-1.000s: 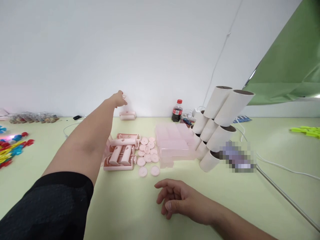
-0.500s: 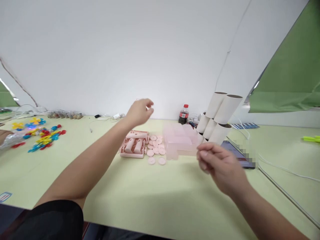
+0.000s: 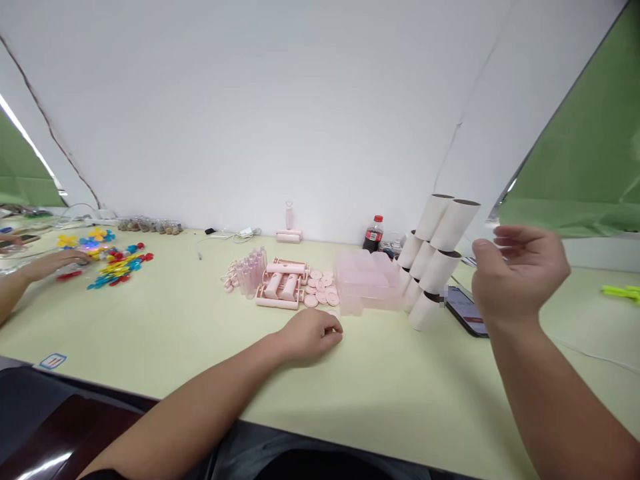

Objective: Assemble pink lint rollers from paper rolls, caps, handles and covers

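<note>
My left hand point(image 3: 311, 335) rests low over the table, its fingers loosely curled with a small gap at the thumb and nothing visible between them. Just beyond it lie several pale pink discs point(image 3: 320, 288), one partly covered by the hand. Beside them are stacked pink roller frames point(image 3: 281, 287) and upright clear pink tubes point(image 3: 250, 272). My right hand point(image 3: 523, 273) is raised at the right, thumb apart from bent fingers, apparently holding nothing. Left of it stand white cardboard tubes point(image 3: 440, 270), stacked in tiers. Translucent pink boxes point(image 3: 367, 280) sit between the discs and tubes.
By the wall, a slim pink piece point(image 3: 289, 215) stands above a pink roller point(image 3: 289, 236). A cola bottle point(image 3: 373, 235) and a phone point(image 3: 467, 312) flank the tube stack. At the left, another person's hand point(image 3: 57, 263) touches colourful plastic pieces point(image 3: 117, 270).
My left hand has come back from near the wall to the front of the discs. My right hand has risen and moved right, away from the pink boxes. The view has shifted slightly.
</note>
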A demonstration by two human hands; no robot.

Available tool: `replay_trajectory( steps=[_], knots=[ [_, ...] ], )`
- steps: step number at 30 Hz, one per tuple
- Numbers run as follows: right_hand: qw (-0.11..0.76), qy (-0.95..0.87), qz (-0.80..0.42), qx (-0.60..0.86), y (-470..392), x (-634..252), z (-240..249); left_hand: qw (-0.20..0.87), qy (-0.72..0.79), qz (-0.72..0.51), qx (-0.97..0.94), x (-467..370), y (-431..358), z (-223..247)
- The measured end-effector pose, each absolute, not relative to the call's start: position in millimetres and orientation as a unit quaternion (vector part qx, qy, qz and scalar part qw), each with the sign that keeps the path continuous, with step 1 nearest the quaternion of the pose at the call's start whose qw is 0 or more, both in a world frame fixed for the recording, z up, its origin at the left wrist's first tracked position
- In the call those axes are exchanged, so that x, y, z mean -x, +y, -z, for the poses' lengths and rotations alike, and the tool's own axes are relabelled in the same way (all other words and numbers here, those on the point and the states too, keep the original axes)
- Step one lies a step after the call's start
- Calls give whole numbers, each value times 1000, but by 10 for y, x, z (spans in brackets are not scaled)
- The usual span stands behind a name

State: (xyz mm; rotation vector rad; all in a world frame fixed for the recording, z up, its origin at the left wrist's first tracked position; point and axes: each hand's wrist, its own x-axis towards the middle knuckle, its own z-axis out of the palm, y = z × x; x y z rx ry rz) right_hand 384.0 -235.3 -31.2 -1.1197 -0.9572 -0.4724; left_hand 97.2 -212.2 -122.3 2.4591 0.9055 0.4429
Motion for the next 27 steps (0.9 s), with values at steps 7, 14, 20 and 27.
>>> replay_trajectory(
  steps=[7, 14, 20, 27],
  knots=[
    [633, -413, 103, 647, -2171, -4033, 231, 255, 282, -169, -909, -986, -2188, 1279],
    [556, -412, 77, 718, -2000, -4040, 179, 258, 266, -149, -917, -995, -2221, 1303],
    [555, -403, 84, 723, -1958, -4027, 202, 260, 260, -136, -920, -1008, -2239, 1297],
    [588, -416, 84, 689, -1977, -4025, 215, 263, 267, -132, -918, -1000, -2232, 1308]
  ],
)
